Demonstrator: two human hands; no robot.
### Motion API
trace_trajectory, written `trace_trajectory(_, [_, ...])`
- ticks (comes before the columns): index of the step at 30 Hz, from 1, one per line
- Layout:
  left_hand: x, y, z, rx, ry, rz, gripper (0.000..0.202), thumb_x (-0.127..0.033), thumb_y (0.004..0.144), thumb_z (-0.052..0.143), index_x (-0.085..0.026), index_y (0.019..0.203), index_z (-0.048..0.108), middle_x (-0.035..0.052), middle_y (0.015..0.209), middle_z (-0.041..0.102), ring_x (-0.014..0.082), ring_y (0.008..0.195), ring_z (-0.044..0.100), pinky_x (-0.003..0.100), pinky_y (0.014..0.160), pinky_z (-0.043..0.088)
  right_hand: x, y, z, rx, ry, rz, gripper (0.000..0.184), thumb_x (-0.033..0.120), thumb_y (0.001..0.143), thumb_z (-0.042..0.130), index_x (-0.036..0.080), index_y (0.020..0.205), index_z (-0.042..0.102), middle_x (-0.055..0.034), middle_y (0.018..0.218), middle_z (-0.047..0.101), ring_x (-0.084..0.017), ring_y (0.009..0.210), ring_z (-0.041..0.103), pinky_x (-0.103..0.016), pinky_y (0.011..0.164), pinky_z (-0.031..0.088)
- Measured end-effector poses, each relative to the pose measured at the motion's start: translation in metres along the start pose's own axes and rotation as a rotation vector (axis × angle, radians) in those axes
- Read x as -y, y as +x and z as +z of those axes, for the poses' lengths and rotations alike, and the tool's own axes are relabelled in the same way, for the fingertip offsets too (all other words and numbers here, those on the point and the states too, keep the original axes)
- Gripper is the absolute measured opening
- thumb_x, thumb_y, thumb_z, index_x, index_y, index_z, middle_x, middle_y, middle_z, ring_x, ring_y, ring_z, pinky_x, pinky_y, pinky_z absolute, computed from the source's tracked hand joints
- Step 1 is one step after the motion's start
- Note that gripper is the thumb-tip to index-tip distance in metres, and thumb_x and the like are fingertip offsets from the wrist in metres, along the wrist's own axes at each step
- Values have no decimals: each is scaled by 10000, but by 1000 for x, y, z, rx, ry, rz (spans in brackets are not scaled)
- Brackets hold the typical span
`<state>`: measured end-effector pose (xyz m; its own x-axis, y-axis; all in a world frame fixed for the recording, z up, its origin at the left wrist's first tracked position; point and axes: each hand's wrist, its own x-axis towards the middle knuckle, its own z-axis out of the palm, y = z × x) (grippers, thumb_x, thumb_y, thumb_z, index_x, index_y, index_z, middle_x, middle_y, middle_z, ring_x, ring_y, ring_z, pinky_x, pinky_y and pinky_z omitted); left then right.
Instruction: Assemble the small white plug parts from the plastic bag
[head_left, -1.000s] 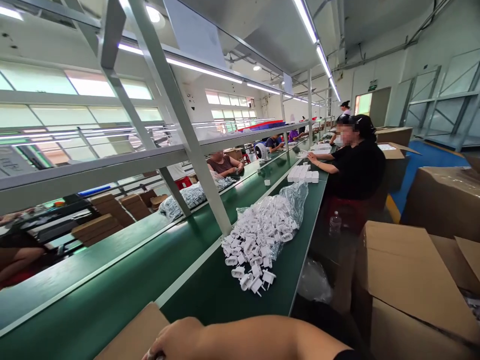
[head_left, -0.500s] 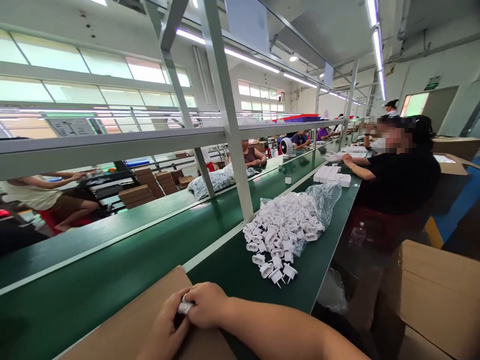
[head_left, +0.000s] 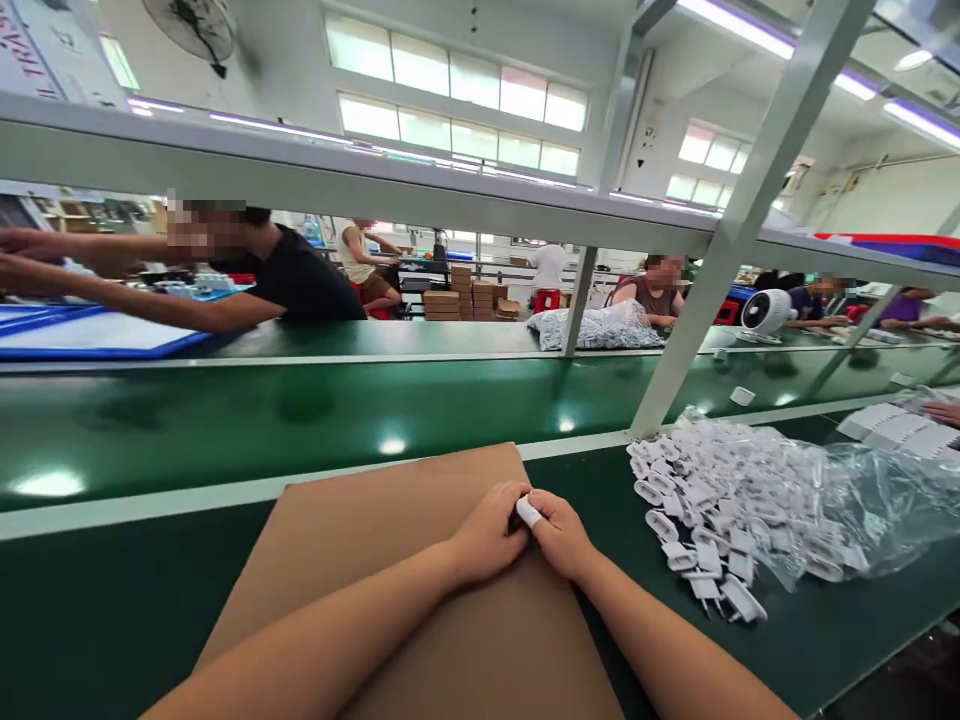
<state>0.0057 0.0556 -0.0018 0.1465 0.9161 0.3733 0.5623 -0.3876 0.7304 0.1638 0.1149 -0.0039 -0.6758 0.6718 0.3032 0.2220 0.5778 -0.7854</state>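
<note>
Swung leftward since the earlier frame, the view centres left hand and right hand; both hands' fingers seem closed around a half-hidden white piece, over cardboard towards the counter's near edge. It looks light, stiff, perhaps slick; sides suit pinching.

Lighting: bright; daylight windows beyond the hands, tube light above right of them. Glare: white spots, green belt ahead. Focus: hands clear, distance softer. Edges: wide-angle stretch.

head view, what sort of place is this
Most likely a factory assembly line: a long green belt, white plug-like parts heaped beside it, and people at work along its far side.
</note>
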Motion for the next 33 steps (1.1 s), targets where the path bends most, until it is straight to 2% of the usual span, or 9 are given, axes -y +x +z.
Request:
trace_trajectory(4, [2,-2,2,5,0,10,408,-122,722,578,-170,1128,578,112,1115,653,275,1030,594,448,945,488,10,-7,-1,35,-192,-87,263,202,939,482,189,683,539,-38,863,604,-194,860,550,-311,761,396])
trace_trajectory(10, [-3,-2,0,29,54,64,350,-123,730,566,-172,1075,601,110,1101,652,273,1019,583,446,928,482,15,-14,-2,33,-258,-194,287,184,970,463,187,687,508,-37,847,584,-185,826,503,-312,736,377])
trace_trajectory(16, [-9,0,-2,57,74,81,263,-137,726,581,-190,982,601,87,1048,639,255,995,574,417,906,488,11,-15,-9,90,-230,-144,324,221,985,481,185,663,492,-26,809,585,-178,788,494,-310,710,361])
trace_trajectory(20, [-12,-1,-2,102,102,103,264,-178,726,646,-205,988,626,74,1069,627,248,1004,572,415,928,479,8,-17,-18,127,-154,-99,355,204,956,502,183,612,415,-6,711,549,-162,739,502,-296,679,354])
trace_trajectory(28, [-16,-3,-1,126,94,89,280,-167,765,624,-218,1039,644,73,1114,609,242,1059,570,413,970,468,13,-20,-20,138,-178,-63,306,121,871,577,176,597,453,2,724,593,-150,762,529,-282,683,358])
trace_trajectory(33, [-16,-2,-1,137,103,94,278,-165,763,622,-214,1035,649,74,1120,606,244,1071,572,414,980,465,13,-21,-20,135,-207,-42,351,158,880,599,174,578,422,-3,721,594,-155,764,531,-282,679,364])
